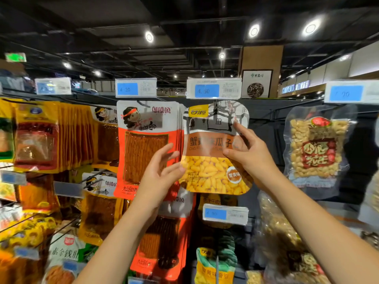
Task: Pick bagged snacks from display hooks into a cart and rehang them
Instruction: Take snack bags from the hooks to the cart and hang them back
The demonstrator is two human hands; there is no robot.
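Hands, two: right hand point(249, 152) pinches one yellow seed bag point(216, 148); left hand point(159, 171) touches it, fingers relaxed.

Both hands point(205, 160) holding seed bag point(215, 148) at hook.

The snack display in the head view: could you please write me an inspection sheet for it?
Surface: dark peg wall with wire hooks; no table seen.
Job's things: seed bag under the 4.50 price tag; whether it is on its hook cannot be told. No cart seen.
Clutter: orange spicy-strip bag to its left, clear peanut bag to its right, yellow packs far left.
Grippers: left hand touches the seed bag's left edge, fingers relaxed; right hand pinches its right side.
Cables: nothing seen.
Surroundings: black ceiling with round spotlights.
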